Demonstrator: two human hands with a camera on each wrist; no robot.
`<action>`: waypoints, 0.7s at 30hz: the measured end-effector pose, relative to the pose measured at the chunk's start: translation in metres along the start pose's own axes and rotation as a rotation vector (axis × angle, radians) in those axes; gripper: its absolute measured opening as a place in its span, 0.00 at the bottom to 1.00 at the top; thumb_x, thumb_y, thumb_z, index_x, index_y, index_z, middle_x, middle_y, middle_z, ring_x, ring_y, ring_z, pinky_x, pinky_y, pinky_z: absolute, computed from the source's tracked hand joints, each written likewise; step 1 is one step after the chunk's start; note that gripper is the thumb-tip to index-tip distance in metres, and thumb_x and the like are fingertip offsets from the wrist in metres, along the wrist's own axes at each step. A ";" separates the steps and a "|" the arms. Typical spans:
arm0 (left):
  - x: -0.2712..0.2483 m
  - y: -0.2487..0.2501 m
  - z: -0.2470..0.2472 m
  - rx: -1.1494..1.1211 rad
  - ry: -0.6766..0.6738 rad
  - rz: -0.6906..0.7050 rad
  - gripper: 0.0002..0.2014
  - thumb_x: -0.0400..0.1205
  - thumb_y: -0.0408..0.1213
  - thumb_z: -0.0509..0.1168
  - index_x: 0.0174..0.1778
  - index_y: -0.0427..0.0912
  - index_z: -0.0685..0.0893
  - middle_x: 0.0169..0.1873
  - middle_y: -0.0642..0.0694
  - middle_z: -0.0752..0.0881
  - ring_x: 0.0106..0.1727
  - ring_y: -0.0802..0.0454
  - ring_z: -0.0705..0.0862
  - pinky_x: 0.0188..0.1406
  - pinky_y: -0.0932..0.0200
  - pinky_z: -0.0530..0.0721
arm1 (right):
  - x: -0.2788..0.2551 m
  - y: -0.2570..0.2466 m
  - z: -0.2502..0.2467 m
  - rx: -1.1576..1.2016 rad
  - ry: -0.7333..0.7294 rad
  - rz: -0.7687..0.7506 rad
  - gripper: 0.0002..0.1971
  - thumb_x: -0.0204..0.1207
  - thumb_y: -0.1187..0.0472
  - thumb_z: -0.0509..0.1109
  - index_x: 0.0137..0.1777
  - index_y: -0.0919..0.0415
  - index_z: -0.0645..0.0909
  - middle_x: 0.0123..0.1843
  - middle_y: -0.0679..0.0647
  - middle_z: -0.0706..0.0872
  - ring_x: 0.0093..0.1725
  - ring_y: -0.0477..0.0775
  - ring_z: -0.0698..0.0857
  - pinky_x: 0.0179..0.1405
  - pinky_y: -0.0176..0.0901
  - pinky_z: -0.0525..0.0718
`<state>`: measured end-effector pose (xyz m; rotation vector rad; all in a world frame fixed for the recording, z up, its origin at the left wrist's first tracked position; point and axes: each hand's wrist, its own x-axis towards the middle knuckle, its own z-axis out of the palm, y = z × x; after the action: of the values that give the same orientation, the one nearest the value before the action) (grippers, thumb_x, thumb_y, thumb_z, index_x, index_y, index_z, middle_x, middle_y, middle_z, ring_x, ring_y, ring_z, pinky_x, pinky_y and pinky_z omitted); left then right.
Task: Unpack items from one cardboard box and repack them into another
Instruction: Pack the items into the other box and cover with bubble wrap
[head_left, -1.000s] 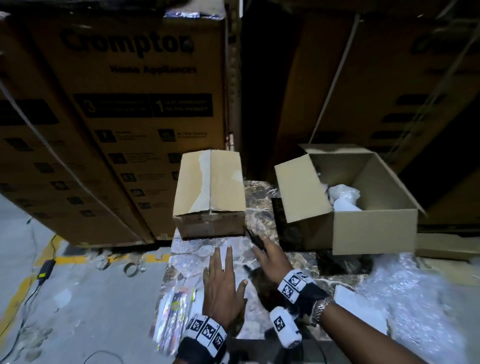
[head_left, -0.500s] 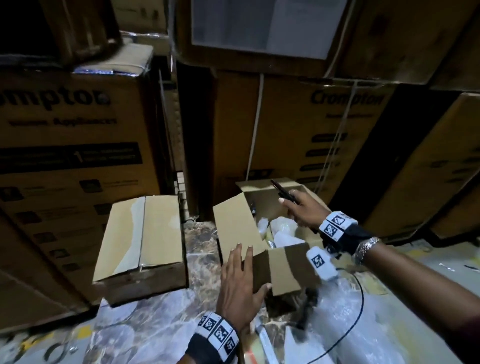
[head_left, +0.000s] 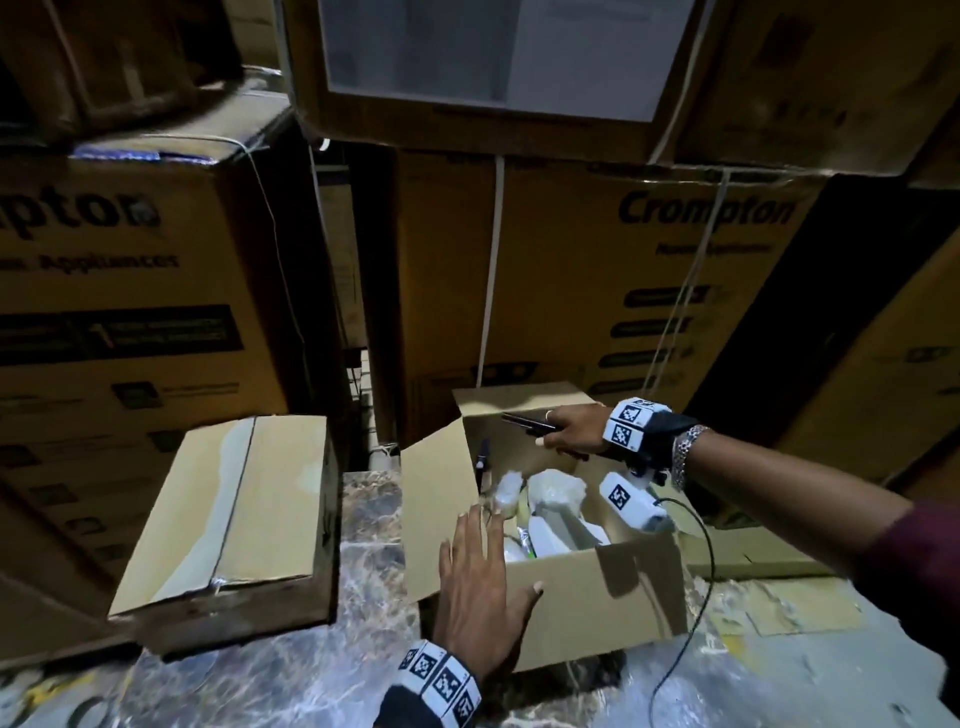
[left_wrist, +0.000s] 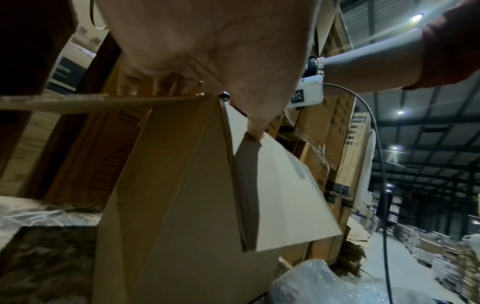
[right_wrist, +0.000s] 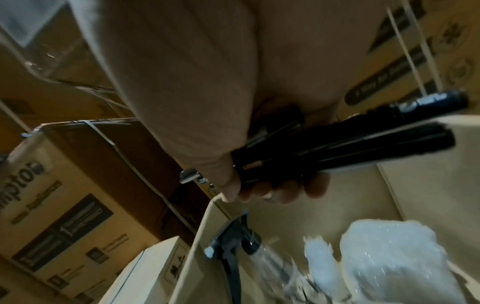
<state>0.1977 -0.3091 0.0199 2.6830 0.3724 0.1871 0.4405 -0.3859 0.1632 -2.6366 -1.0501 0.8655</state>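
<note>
Here the open cardboard box (head_left: 597, 587) sits under both hands, the closed box (head_left: 228, 525) off beyond the left hand (head_left: 480, 587), whose straight, spread fingers press the open box's near corner. The right hand (head_left: 571, 431) grips black pens (head_left: 527, 423) above its far side. Only the right wrist view shows a spray bottle (right_wrist: 233, 242) beside bubble-wrapped items (right_wrist: 389, 257).

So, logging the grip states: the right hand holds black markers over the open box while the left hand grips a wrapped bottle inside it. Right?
Not quite. The left hand holds no bottle; it rests flat on the open box's near corner, per the head view. The right hand does hold the black markers.
</note>
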 end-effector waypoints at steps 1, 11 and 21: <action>0.002 0.000 0.005 0.007 0.015 -0.013 0.45 0.85 0.68 0.52 0.90 0.48 0.41 0.89 0.44 0.37 0.90 0.44 0.38 0.88 0.41 0.43 | 0.008 0.003 0.002 0.018 -0.020 -0.002 0.13 0.87 0.53 0.65 0.39 0.54 0.74 0.27 0.48 0.79 0.24 0.46 0.77 0.33 0.43 0.77; 0.005 -0.001 0.022 0.009 0.071 -0.104 0.47 0.81 0.76 0.40 0.90 0.49 0.38 0.89 0.49 0.34 0.89 0.51 0.34 0.89 0.40 0.42 | 0.059 0.039 0.085 -0.231 -0.530 0.080 0.05 0.82 0.69 0.67 0.54 0.64 0.83 0.24 0.48 0.84 0.23 0.41 0.82 0.38 0.40 0.83; 0.006 0.004 0.021 -0.015 0.063 -0.128 0.46 0.83 0.73 0.46 0.90 0.49 0.41 0.89 0.49 0.36 0.89 0.52 0.35 0.89 0.42 0.43 | 0.052 0.052 0.069 -0.502 -0.642 -0.004 0.16 0.80 0.67 0.72 0.65 0.75 0.82 0.36 0.49 0.80 0.23 0.36 0.79 0.26 0.22 0.73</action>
<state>0.2081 -0.3189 0.0033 2.6329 0.5583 0.2358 0.4605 -0.3924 0.0653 -2.7870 -1.5887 1.7148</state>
